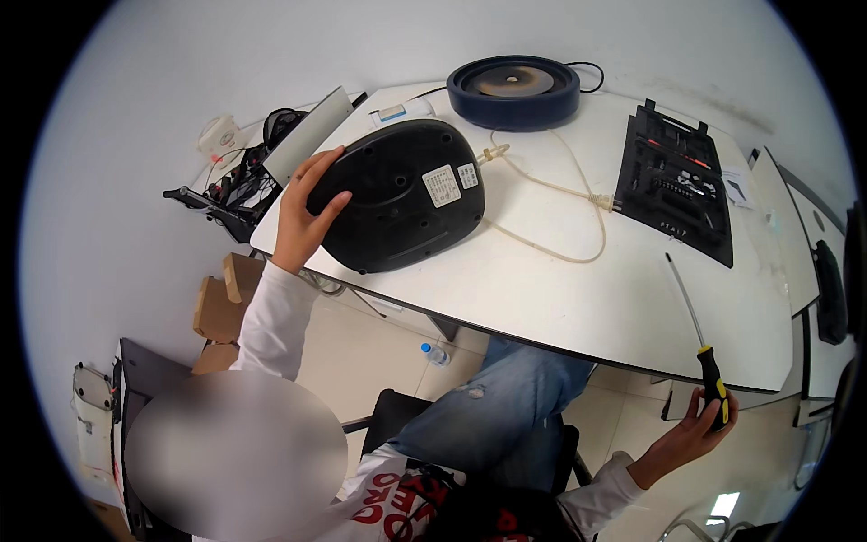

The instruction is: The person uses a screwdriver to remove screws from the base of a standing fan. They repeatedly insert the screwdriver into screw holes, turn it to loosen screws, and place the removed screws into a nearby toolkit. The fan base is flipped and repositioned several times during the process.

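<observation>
Centrally, a white table [542, 298] is seen from above, with the person seated at its near edge. The left hand [302, 212] is laid open on the left rim of a black appliance base [397, 194], fingers spread over the top and thumb along the side, so that the rim is pressed rather than enclosed. This rounded base is turned underside up near the table's left corner, and two pale labels are shown on it. The right hand [695, 434] is held beyond the table's near right edge, closed loosely around the black and yellow handle of a screwdriver [700, 339], whose thin shaft is pointed up and away over the tabletop. A cream power cord [560, 194] is looped between the base and a black tool case [675, 185] lying open at the right. A round dark blue lid [513, 88] is set at the far edge.
</observation>
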`<state>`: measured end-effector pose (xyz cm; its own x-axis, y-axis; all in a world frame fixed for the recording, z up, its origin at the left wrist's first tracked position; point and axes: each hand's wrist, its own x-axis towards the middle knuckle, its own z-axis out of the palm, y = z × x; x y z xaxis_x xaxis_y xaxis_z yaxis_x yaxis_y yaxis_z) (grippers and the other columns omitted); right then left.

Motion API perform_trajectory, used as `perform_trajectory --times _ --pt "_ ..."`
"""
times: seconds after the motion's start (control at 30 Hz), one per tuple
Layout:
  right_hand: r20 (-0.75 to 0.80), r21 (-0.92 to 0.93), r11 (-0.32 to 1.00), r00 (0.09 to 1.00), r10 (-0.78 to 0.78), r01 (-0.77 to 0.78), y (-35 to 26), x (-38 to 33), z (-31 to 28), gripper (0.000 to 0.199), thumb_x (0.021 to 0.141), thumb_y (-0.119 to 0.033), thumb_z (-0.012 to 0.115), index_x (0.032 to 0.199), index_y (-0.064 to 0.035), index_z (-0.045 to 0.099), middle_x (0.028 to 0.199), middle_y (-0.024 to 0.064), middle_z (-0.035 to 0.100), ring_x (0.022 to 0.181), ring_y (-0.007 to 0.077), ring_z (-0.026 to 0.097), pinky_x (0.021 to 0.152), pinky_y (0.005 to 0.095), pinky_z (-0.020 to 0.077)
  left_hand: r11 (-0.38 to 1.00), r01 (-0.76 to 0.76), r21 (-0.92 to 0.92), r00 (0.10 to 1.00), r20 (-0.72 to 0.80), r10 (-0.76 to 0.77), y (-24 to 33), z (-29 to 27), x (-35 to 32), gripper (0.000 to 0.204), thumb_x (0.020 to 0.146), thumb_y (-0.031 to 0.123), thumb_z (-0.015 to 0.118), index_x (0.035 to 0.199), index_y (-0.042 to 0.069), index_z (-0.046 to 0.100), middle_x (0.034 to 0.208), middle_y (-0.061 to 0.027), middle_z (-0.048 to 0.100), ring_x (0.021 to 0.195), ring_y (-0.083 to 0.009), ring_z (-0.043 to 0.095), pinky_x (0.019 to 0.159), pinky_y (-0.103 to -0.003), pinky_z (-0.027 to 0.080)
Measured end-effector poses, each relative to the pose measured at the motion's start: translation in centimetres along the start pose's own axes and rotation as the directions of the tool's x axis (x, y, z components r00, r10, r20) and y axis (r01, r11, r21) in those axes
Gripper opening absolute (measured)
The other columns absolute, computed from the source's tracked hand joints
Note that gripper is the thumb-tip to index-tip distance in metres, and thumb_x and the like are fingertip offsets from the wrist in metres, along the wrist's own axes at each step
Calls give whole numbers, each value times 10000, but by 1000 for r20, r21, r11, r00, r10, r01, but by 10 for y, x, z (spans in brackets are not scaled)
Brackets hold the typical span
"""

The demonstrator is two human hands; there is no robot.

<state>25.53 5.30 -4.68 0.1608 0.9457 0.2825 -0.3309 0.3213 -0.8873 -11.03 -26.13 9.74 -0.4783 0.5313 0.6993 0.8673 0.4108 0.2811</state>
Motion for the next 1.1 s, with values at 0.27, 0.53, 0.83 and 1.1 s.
perform_trajectory --times 0.27,0.53,0.83,1.1 --pt "261 199 971 962 75 -130 -12 -19 22 382 923 -228 552 1226 -29 434 1224 143 485 1121 241 524 894 324 518 993 -82 82 993 -72 88 -1 9 1 480 792 63 611 1262 56 513 1307 -124 512 1251 -278 444 1048 -359 312" --pt "344 374 917 939 3 -140 -21 -74 86 456 931 -194 531 1312 -18 354 1293 208 457 1170 291 510 910 318 520 952 -165 258 967 -145 207 3 18 4 452 777 29 618 1222 43 544 1259 -132 553 1230 -307 466 1017 -371 350" --pt "325 433 898 943 -72 -81 -23 -94 149 504 818 -188 690 1200 -55 389 1212 263 497 1099 263 560 854 313 546 995 -17 103 961 -272 45 5 34 2 318 870 50 585 1187 25 580 1181 -134 606 1091 -248 575 952 -333 417" --pt "316 544 833 944 -91 -102 -20 -107 172 530 791 -167 709 1189 -51 381 1199 263 505 1066 259 576 845 342 545 979 -14 205 961 -268 70 5 38 3 328 862 55 590 1186 1 580 1167 -135 614 1105 -261 567 972 -353 396"
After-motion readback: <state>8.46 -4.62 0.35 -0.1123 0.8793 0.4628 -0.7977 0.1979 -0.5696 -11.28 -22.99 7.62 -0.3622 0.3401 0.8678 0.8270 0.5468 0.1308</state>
